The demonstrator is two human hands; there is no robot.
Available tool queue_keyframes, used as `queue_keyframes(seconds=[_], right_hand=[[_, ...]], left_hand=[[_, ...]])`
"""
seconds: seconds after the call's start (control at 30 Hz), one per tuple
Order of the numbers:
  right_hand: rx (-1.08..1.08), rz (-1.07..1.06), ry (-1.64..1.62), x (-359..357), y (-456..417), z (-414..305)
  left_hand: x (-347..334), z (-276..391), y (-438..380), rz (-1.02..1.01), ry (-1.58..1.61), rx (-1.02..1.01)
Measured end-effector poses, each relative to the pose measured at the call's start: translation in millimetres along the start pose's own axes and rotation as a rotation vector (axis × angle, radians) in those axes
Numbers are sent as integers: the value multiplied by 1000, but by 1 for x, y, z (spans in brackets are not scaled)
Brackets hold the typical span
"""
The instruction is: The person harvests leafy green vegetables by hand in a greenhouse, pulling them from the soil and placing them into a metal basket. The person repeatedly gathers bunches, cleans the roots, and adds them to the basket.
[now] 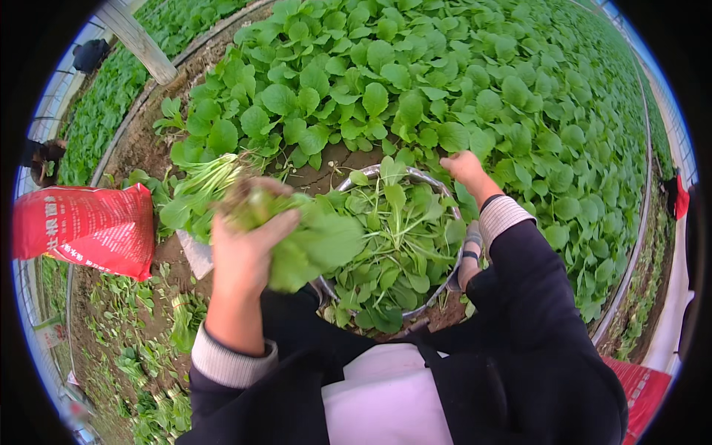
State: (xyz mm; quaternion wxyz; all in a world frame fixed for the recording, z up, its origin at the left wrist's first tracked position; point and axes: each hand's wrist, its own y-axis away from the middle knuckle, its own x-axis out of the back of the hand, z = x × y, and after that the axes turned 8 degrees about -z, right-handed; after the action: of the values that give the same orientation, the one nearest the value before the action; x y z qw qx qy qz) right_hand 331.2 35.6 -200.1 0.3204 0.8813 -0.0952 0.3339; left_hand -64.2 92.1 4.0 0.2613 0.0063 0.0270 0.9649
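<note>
My left hand (253,239) is closed round a blurred bunch of leafy green plants (317,236), roots toward the left and leaves toward the right. My right hand (463,167) reaches down at the edge of the standing leafy greens (500,100); its fingers look bent, and whether they grip a plant is hidden. Between my legs stands a round metal-rimmed basin (457,208) full of loose leaves (395,239). Just beyond my left hand lies a pile of pulled greens (208,181) with pale stems and roots.
A red printed sack (89,228) lies at the left, and part of another red sack (639,389) shows lower right. Tied bundles of greens (183,322) rest on the soil. A wooden post (139,41) stands upper left. Other people (90,55) are at the far left edge.
</note>
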Motion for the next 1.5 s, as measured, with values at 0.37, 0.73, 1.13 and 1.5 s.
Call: queue_keyframes(seconds=[0.37,0.73,1.13,1.5], right_hand=[[-317,-452,545,-112,-157,8],[218,-748,927,-97,-186,71],[83,-543,-307,14,-28,-8],[239,-194,653,-85,-22,-24]], left_hand=[[23,-22,-46,-158,114,68],[16,-18,-54,-148,131,87],[1,-8,-29,-133,-26,47],[-44,-11,-29,-212,-98,47]])
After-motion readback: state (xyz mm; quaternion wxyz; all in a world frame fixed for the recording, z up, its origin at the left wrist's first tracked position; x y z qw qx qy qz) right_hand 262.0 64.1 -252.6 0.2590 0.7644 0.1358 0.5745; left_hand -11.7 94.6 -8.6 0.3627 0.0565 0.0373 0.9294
